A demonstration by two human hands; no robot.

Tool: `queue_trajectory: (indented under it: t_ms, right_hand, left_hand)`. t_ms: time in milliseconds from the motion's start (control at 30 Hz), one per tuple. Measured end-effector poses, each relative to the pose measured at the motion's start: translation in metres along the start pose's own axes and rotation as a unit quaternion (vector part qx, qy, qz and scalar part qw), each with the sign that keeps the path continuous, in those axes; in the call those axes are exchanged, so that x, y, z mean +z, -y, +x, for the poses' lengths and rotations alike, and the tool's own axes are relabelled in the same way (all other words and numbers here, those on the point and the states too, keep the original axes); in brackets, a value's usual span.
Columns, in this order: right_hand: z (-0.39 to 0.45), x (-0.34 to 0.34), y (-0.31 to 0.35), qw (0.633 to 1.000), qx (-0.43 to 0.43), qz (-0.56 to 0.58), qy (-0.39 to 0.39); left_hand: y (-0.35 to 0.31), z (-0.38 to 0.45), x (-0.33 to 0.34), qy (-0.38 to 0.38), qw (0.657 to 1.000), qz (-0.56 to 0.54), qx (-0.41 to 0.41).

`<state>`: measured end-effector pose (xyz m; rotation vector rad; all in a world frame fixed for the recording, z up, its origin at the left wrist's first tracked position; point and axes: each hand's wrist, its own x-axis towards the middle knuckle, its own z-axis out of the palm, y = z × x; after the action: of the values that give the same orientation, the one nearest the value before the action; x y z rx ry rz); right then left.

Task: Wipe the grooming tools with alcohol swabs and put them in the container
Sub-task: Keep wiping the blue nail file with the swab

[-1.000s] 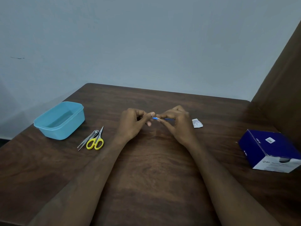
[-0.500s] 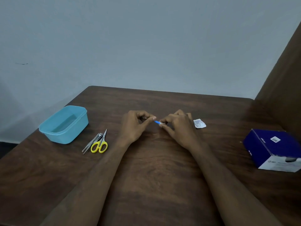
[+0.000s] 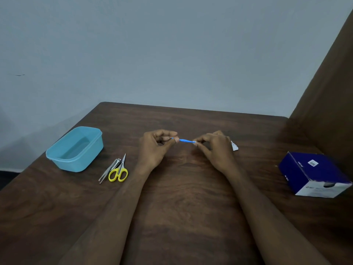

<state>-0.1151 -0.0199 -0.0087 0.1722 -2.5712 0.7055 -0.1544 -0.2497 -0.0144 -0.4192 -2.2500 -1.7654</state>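
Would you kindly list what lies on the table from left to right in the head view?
Blue container → tweezers → yellow scissors → left hand → blue tool → right hand → swab packet → dark blue box.

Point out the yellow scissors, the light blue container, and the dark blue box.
yellow scissors (image 3: 118, 174): head view, on the handle loops.
light blue container (image 3: 91, 150): head view, on its outer side wall.
dark blue box (image 3: 298, 169): head view, on its top face.
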Motion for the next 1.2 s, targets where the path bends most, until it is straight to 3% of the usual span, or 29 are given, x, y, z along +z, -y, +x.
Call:
queue_trajectory:
  t_ms: [300,567,1000,1200]
  right_hand:
    - [-0.003,0.003,-0.002,0.999,-0.032,0.026,-0.026]
    - [-0.002,0.002,0.005,0.998,-0.047,-0.027,-0.008]
    - [-0.003,0.001,0.008,0.998,-0.033,-0.042,-0.028]
    - [-0.005,0.001,0.008,0.997,-0.053,-0.037,-0.032]
  left_hand:
    - [0.003,0.0,0.007,-0.024,0.998,0.041,0.043]
    - [0.004,-0.002,0.011,-0.052,0.994,0.087,0.051]
    - [0.003,0.001,0.019,0.001,0.994,0.077,0.077]
    - [0.011,0.001,0.01,-0.034,0.993,0.084,0.07]
